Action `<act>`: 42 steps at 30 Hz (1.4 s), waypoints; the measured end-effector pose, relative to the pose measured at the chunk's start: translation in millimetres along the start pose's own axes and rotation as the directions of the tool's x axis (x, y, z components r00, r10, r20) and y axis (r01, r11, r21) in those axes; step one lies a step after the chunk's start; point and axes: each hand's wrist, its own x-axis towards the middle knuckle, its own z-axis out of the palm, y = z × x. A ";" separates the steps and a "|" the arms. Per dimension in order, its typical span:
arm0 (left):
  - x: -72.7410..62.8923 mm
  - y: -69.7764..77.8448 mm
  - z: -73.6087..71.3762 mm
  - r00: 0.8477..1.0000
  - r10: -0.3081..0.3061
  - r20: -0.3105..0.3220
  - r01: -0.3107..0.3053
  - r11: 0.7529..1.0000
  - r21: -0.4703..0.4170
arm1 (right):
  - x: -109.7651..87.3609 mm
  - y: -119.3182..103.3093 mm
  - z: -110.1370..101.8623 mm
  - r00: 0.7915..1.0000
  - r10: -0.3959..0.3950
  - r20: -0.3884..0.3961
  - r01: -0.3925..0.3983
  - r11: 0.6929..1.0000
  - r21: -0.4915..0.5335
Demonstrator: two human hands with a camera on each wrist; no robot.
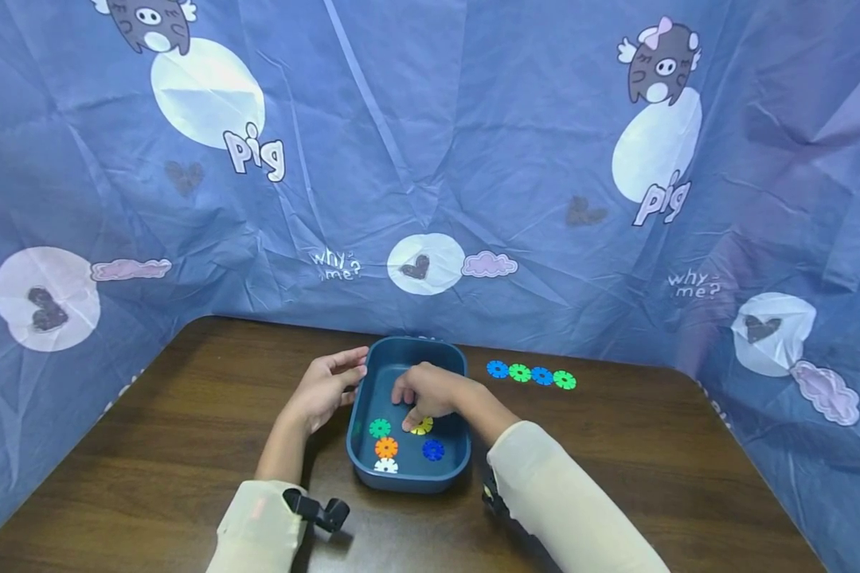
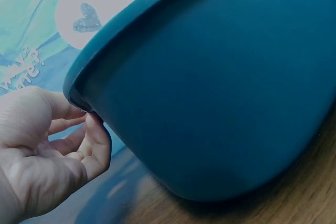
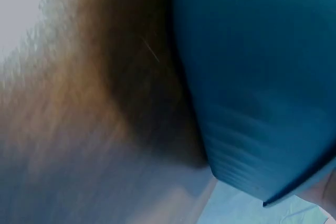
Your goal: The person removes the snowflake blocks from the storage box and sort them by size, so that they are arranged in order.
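Note:
A deep blue plastic bin stands on the table, with snowflake building discs on its floor: a green disc, an orange disc, a white disc, a dark blue disc and a yellow disc. My left hand is at the bin's left side; in the left wrist view its bent fingers hold the bin under the rim. Inside the bin, my right hand reaches down with bent fingers, thumb and fingers apart. Its thumb tip overlaps the yellow disc's edge. The right wrist view shows mostly the bin's outer wall.
Right of the bin, a row of blue and green discs lies near the back edge of the brown wooden table. A blue printed cloth hangs behind and around it.

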 end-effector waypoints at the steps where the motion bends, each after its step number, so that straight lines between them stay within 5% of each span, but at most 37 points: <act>1: 0.2 -0.3 0.1 1.000 0.001 0.002 -0.001 1.000 -0.002 | 0.6 0.3 0.9 1.000 -0.012 -0.001 0.012 1.000 0.006; 16: 1.0 -2.0 -0.2 1.000 0.007 0.004 -0.007 1.000 0.005 | -3.9 -0.3 -9.3 0.990 0.072 0.119 -0.081 0.994 0.068; 29: 1.1 -1.3 0.1 1.000 0.003 0.015 -0.003 1.000 -0.001 | 2.6 0.7 6.6 0.999 -0.019 0.028 0.013 0.977 0.213; 42: 0.3 -0.9 0.5 1.000 0.005 0.008 -0.005 1.000 -0.007 | 2.5 -3.0 9.8 1.000 -0.001 0.031 -0.007 0.963 0.268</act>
